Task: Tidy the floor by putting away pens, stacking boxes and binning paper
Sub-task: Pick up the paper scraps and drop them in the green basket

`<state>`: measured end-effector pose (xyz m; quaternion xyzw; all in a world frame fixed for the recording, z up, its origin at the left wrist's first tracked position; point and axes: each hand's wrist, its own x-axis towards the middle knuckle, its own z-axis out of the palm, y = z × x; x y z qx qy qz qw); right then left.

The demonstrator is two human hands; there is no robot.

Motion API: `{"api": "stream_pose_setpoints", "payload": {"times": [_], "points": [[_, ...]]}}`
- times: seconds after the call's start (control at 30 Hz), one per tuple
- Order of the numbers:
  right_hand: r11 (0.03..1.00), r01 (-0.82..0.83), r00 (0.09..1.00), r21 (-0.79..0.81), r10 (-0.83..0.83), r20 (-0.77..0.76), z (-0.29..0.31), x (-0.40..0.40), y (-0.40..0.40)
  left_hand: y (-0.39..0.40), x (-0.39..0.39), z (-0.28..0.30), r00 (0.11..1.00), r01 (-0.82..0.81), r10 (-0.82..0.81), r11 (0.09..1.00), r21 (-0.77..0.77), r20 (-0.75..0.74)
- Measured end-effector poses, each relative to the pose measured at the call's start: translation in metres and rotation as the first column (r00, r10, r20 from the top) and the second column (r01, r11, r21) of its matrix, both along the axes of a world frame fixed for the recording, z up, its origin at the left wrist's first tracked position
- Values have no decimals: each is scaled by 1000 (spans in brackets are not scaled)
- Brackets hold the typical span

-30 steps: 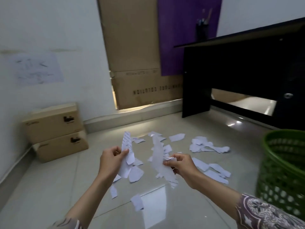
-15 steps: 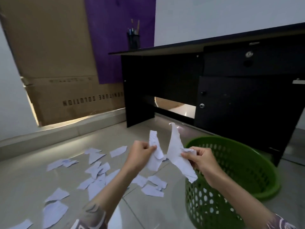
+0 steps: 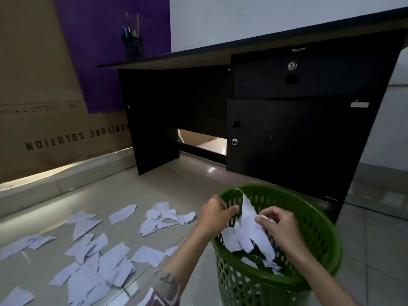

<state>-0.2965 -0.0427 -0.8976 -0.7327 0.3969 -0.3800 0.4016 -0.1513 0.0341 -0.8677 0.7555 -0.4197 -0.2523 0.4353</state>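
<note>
Both hands have swung from the floor to over the bin [image 3: 318, 219]. The left hand [image 3: 215, 214] has opened its grip, its scraps [image 3: 240, 238] dropping in; the right hand [image 3: 279, 226] still pinches a strip [image 3: 248, 214]. Many torn papers [image 3: 99, 257] remain on the floor [image 3: 154, 186].

Both forearms reach forward, bare past patterned sleeves. The left hand [image 3: 215, 212] hangs loosely curled, fingers pointing right and empty. The right hand [image 3: 279, 225] is pinched at thumb and fingertips, knuckles up, close beside it.
</note>
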Motion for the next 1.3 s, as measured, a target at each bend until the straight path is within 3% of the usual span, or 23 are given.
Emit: {"api": "stream_pose_setpoints", "payload": {"times": [0.37, 0.77, 1.03, 1.3], "points": [[998, 31, 1000, 56, -31, 4, -6, 5, -3, 9, 32, -9, 985, -136, 140, 990, -48, 104], [949, -313, 941, 28, 306, 142, 29, 86, 72, 86, 79, -4, 971, -226, 232, 970, -94, 55], [768, -638, 769, 55, 631, 103, 43, 182, 181, 266, 140, -2, 910, -389, 400, 915, -109, 108], [504, -863, 503, 27, 864, -27, 42, 268, 328, 467, 202, -30, 688, -721, 713, 693, 16, 135]]}}
